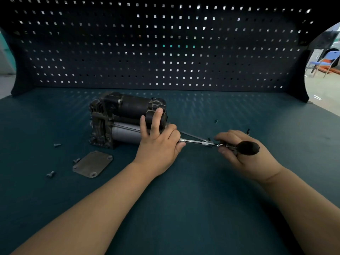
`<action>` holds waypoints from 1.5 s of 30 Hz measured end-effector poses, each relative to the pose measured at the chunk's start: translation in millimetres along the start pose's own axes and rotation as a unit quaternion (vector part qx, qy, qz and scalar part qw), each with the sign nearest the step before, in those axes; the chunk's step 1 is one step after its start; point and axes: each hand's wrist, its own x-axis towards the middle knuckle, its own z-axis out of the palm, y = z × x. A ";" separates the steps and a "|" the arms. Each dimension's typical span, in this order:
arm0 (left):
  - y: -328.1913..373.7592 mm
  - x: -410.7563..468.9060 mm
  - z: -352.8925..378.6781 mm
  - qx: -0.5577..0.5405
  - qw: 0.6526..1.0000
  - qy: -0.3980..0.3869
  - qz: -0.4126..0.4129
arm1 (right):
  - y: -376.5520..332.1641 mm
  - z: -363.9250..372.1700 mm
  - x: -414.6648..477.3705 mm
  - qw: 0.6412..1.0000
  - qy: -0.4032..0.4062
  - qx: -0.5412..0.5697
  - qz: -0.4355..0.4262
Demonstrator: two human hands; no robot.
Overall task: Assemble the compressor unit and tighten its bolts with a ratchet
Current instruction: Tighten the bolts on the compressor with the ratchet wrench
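Observation:
The dark compressor unit lies on its side on the teal bench, its grey cylinder facing me. My left hand rests on the unit's right end with thumb and one finger spread over the housing, while its lower fingers curl round the front of a chrome ratchet shaft. The shaft runs from the unit's right end toward my right hand, which grips the round black handle. The tool's tip is hidden behind my left hand.
A flat grey cover plate lies in front of the unit, with loose bolts nearby on the left and small dark bolts beyond my right hand. A perforated back panel walls the rear of the bench.

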 end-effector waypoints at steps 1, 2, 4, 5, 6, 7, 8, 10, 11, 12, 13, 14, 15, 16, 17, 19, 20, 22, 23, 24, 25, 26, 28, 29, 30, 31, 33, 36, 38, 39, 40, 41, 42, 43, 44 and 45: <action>-0.3 -0.3 -0.2 -0.002 1.000 0.000 0.002 | 0.2 0.1 -0.2 1.000 0.007 -0.011 -0.010; -0.7 -0.7 -0.5 -0.001 1.000 -0.001 0.004 | -0.8 1.7 -1.4 1.000 0.007 0.001 0.000; -2.0 -1.6 -0.6 0.001 1.000 -0.001 0.006 | -11.2 7.6 -2.0 0.988 -0.003 0.101 0.119; -2.6 -1.8 -0.8 -0.003 1.000 0.001 0.008 | -17.8 10.9 0.8 0.955 -0.011 0.187 0.228; -3.3 -2.0 -1.0 -0.008 1.000 0.003 0.009 | -22.3 13.6 5.7 0.893 -0.016 0.287 0.347; -3.9 -2.2 -0.9 -0.011 1.000 0.005 0.011 | -25.5 15.0 10.8 0.807 -0.025 0.383 0.449; -4.5 -2.5 -0.8 -0.008 1.000 0.006 0.014 | -28.1 14.5 15.4 0.725 -0.038 0.454 0.516; -5.4 -2.9 -0.2 0.000 1.000 0.008 0.021 | -28.6 11.8 19.8 0.638 -0.068 0.509 0.573; -5.4 -2.9 0.1 0.001 1.000 0.008 0.022 | -27.8 10.5 20.2 0.631 -0.077 0.512 0.577; -5.1 -2.6 0.4 0.000 1.000 0.008 0.022 | -28.4 10.1 20.3 0.635 -0.078 0.509 0.576; -4.6 -2.0 0.7 -0.001 1.000 0.009 0.020 | -29.5 10.4 19.7 0.645 -0.074 0.500 0.573; -4.0 -1.6 1.0 -0.001 1.000 0.010 0.018 | -31.2 11.7 18.3 0.658 -0.072 0.485 0.571; -3.7 -1.2 1.5 0.000 1.000 0.010 0.018 | -32.4 13.0 16.1 0.683 -0.077 0.459 0.563; -3.6 -0.8 2.1 0.001 1.000 0.010 0.018 | -32.4 14.1 14.3 0.721 -0.082 0.419 0.546; -3.7 -0.6 2.5 0.003 1.000 0.010 0.018 | -30.4 14.7 12.4 0.768 -0.083 0.370 0.517; -4.2 -0.4 2.7 0.005 1.000 0.010 0.017 | -22.7 13.4 8.1 0.868 -0.053 0.273 0.412; -4.3 -0.5 2.5 0.003 1.000 0.010 0.016 | -17.0 11.4 5.6 0.920 -0.031 0.211 0.328; -4.3 -0.6 2.0 0.002 1.000 0.010 0.014 | -5.4 6.5 2.0 0.983 -0.023 0.096 0.153; -4.1 -0.6 1.8 0.004 1.000 0.010 0.013 | -1.8 5.6 0.7 0.992 -0.033 0.056 0.104; -3.9 -0.6 1.8 0.005 1.000 0.011 0.013 | -0.5 4.6 -0.1 0.995 -0.043 0.028 0.088; -3.9 -0.7 2.1 0.005 1.000 0.013 0.012 | -0.9 3.9 -0.3 0.995 -0.043 0.012 0.091; -4.1 -1.0 2.2 0.004 1.000 0.014 0.012 | -3.2 3.6 -0.2 0.994 -0.035 0.013 0.104; -5.2 -2.2 2.3 -0.001 1.000 0.014 0.014 | -12.7 7.6 -1.0 0.983 -0.022 0.075 0.166; -5.9 -2.8 2.7 -0.005 1.000 0.015 0.015 | -18.2 11.4 -0.2 0.968 -0.016 0.120 0.218; -6.4 -3.2 3.0 -0.008 1.000 0.018 0.016 | -22.5 14.2 2.9 0.942 -0.008 0.173 0.287; -6.9 -3.4 3.3 -0.011 1.000 0.021 0.018 | -25.6 15.4 7.9 0.896 -0.010 0.240 0.373; -6.9 -3.7 3.9 -0.013 0.999 0.027 0.022 | -31.2 12.7 18.4 0.761 -0.064 0.393 0.512; -5.9 -2.8 4.4 -0.010 0.999 0.033 0.023 | -28.7 8.7 24.6 0.676 -0.117 0.472 0.554; -5.5 -2.6 4.1 -0.008 0.999 0.032 0.020 | -28.1 10.3 23.4 0.693 -0.113 0.463 0.541; -5.2 -2.5 4.0 -0.007 0.999 0.031 0.018 | -28.3 12.2 21.1 0.706 -0.109 0.451 0.535; -5.2 -2.5 3.6 -0.006 0.999 0.030 0.016 | -28.9 13.6 18.7 0.723 -0.108 0.432 0.528; -4.9 -2.5 3.2 -0.004 0.999 0.028 0.015 | -28.6 14.4 16.3 0.749 -0.109 0.400 0.517; -4.6 -2.3 2.9 -0.003 1.000 0.026 0.014 | -26.1 14.3 13.5 0.783 -0.107 0.357 0.497; -4.2 -2.3 2.8 -0.001 1.000 0.025 0.013 | -22.8 12.6 10.9 0.827 -0.099 0.302 0.463; -3.6 -2.1 2.6 0.000 1.000 0.023 0.011 | -18.7 10.1 8.8 0.879 -0.084 0.233 0.407; -3.1 -1.8 2.4 -0.002 1.000 0.022 0.009 | -14.0 7.3 7.7 0.931 -0.064 0.154 0.325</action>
